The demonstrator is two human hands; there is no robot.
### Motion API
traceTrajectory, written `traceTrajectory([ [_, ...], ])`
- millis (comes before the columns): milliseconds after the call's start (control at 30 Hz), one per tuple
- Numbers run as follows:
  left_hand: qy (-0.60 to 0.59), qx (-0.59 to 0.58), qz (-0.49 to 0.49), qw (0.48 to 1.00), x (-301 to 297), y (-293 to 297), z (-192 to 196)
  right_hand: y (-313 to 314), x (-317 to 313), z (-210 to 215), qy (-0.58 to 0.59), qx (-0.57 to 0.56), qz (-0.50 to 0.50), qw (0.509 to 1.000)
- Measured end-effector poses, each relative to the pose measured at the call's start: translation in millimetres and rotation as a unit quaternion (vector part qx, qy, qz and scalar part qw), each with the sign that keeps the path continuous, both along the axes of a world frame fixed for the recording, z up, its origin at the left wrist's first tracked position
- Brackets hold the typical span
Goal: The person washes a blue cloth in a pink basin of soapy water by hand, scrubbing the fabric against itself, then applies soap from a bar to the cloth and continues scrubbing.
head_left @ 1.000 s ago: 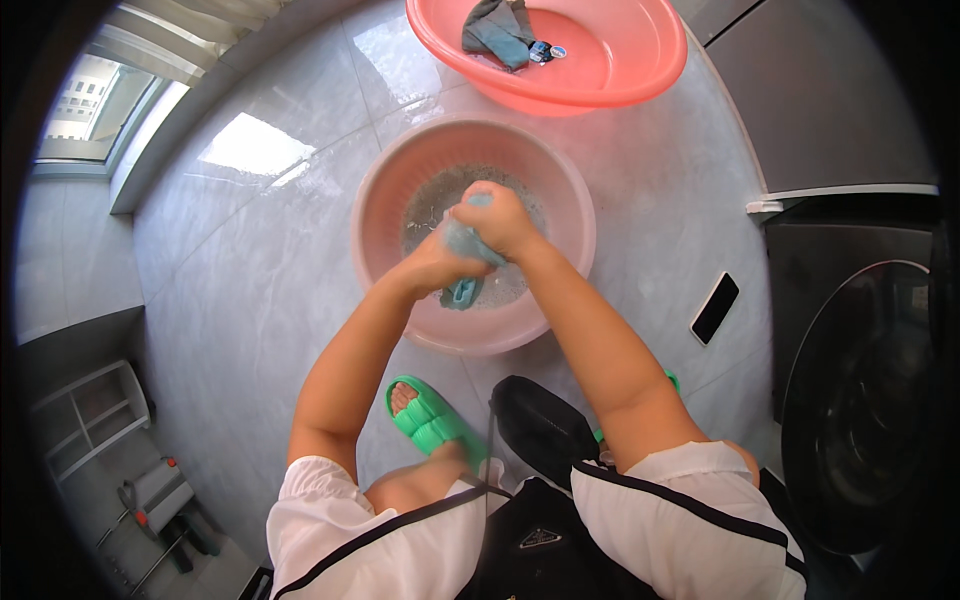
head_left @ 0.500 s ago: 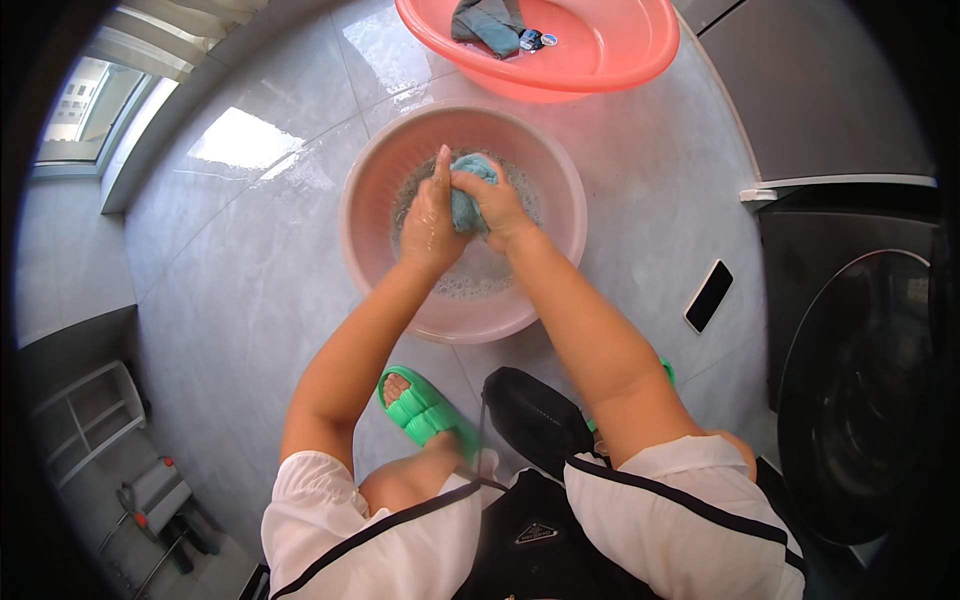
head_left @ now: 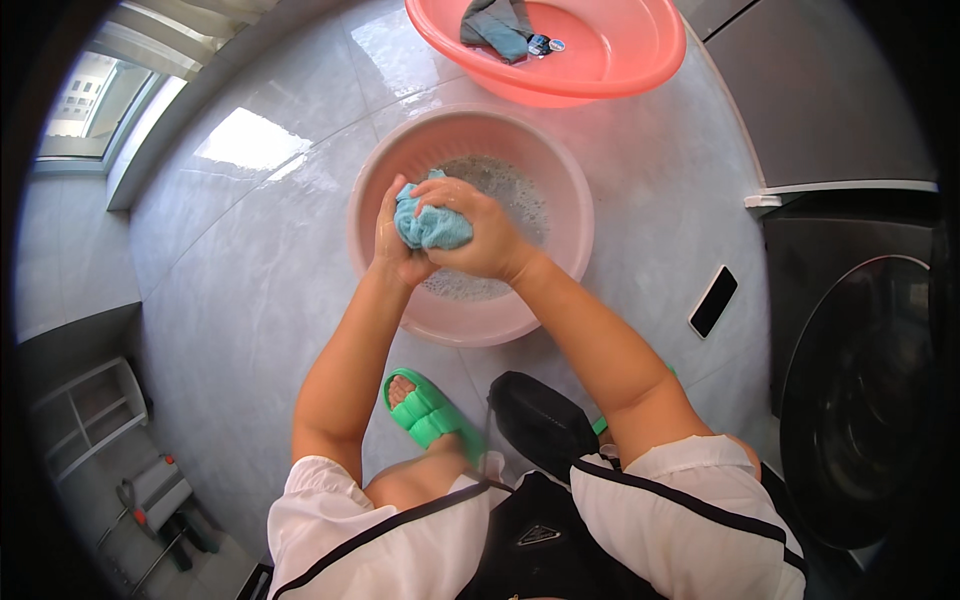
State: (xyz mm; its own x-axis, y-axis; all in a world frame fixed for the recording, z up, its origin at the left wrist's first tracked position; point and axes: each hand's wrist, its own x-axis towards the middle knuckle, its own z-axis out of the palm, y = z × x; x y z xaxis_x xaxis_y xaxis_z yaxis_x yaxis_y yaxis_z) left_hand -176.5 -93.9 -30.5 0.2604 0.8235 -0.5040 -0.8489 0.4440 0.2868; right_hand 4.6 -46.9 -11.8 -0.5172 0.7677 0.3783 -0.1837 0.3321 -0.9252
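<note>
A wet, crumpled light-blue cloth (head_left: 432,225) is bunched between my two hands above a pink basin (head_left: 372,185). My left hand (head_left: 392,245) cups the cloth from its left side and from beneath. Over its top and right side, my right hand (head_left: 480,232) curls its fingers and grips it. Soapy water (head_left: 515,195) with foam shows in the basin to the right of the cloth and below my hands. The lower side of the cloth is hidden by my palms.
Beyond the basin stands a coral tub (head_left: 610,50) with a grey-blue cloth (head_left: 492,28) inside. A phone (head_left: 713,302) lies on the tiles at right, near a dark front-loading machine (head_left: 860,370). A green slipper (head_left: 425,410) is on my left foot; a black bag (head_left: 540,420) hangs near my knees.
Both hands have shifted left within the basin with the cloth. My right hand has turned over its top, and more of the cloth shows.
</note>
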Motion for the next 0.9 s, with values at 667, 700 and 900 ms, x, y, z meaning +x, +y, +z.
traceTrajectory([
  [667, 0.766, 0.345, 0.161, 0.518, 68.2, 14.1, 34.7, 6.9, -19.6, -50.2, 0.307, -0.768, 0.034, 0.561],
  [700, 0.781, 0.370, 0.141, 0.483, 59.8, 10.1, 40.6, 5.7, -28.5, -55.2, 0.295, -0.778, 0.053, 0.551],
  [900, 0.761, 0.471, 0.035, 0.445, 85.9, 19.5, 72.4, 2.3, 11.4, -96.9, 0.257, -0.793, 0.073, 0.547],
])
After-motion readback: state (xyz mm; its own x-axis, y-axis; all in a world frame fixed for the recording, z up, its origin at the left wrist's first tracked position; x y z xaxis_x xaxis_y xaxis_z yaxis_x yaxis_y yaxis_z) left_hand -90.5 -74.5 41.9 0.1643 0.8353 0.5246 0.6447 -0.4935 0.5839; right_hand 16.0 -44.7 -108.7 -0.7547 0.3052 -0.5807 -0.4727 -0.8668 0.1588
